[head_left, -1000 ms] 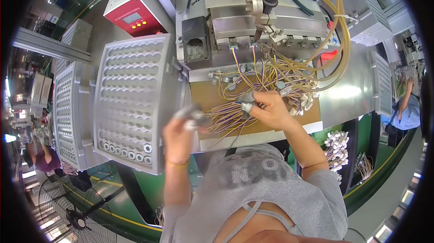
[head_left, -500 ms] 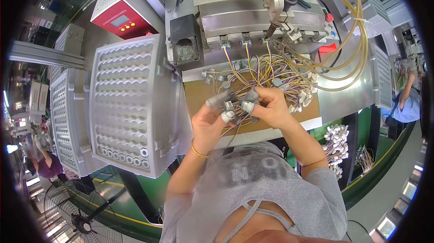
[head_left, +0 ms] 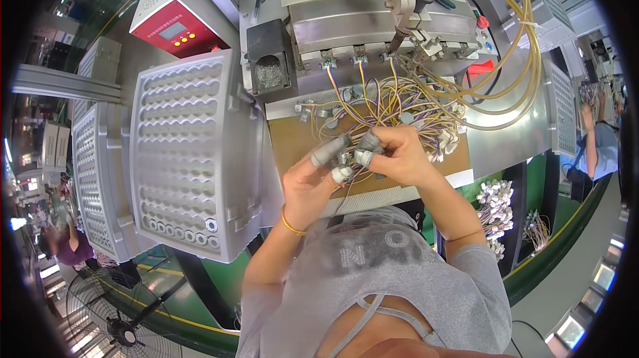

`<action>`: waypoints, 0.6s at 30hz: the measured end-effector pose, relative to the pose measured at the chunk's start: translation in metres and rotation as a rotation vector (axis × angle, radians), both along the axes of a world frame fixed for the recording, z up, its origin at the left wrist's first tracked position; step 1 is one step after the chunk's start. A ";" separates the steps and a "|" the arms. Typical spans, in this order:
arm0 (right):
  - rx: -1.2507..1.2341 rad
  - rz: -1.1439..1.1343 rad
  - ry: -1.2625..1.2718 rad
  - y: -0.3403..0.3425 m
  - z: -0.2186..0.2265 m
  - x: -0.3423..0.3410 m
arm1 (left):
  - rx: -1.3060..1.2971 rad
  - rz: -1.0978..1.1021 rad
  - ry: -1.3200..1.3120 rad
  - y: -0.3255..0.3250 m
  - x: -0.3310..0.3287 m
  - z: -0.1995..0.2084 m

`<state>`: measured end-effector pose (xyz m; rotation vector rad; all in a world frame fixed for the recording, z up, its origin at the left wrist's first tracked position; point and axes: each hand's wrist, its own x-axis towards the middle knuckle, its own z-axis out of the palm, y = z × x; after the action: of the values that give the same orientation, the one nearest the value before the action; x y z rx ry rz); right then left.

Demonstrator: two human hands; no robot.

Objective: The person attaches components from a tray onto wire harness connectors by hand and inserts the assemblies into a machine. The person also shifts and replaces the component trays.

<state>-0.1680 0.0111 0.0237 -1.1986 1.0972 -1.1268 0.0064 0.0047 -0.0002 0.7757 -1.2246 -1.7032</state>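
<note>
Both hands meet over a brown work mat (head_left: 285,142), with grey and white covers on the thumbs and fingertips. My left hand (head_left: 307,183) pinches a small wire connector (head_left: 344,158) between thumb and forefinger. My right hand (head_left: 406,160) has its fingers pressed together just beside it, close to the connector's wires; what exactly they grip is hidden. Beyond the hands lies a tangled bundle of yellow and purple wires (head_left: 426,108) with white plugs (head_left: 449,142) at its right end. Three wired connectors (head_left: 360,58) sit along the front edge of a metal fixture (head_left: 346,28).
A pale tray (head_left: 180,152) with rows of round pockets stands at left, holding grey rings along its front. Behind it is a red-fronted control box (head_left: 176,32). A black box (head_left: 269,58) sits by the fixture. Yellow hoses (head_left: 532,58) loop at right. White connectors (head_left: 496,201) hang below.
My left hand has moved slightly to the right, closer to my right hand, its forefinger nearer the connector. The right hand stays almost in place.
</note>
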 end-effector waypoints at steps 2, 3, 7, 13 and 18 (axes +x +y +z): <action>-0.040 -0.004 0.076 0.000 0.000 0.000 | -0.036 0.010 0.027 0.000 -0.002 0.000; -0.040 -0.004 0.076 0.001 -0.001 -0.001 | -0.036 0.010 0.026 0.000 -0.001 0.000; -0.114 -0.011 0.169 0.004 0.001 -0.002 | -0.117 -0.022 -0.033 0.000 0.001 -0.001; -0.199 -0.046 0.251 0.007 0.011 -0.002 | -0.281 0.008 -0.106 0.002 -0.002 -0.002; -0.380 -0.083 0.316 0.011 -0.003 0.004 | -0.325 0.023 -0.173 0.003 -0.005 0.004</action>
<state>-0.1637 0.0217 0.0204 -1.6858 1.2105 -1.2763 0.0018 0.0078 0.0036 0.7447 -1.5583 -1.3920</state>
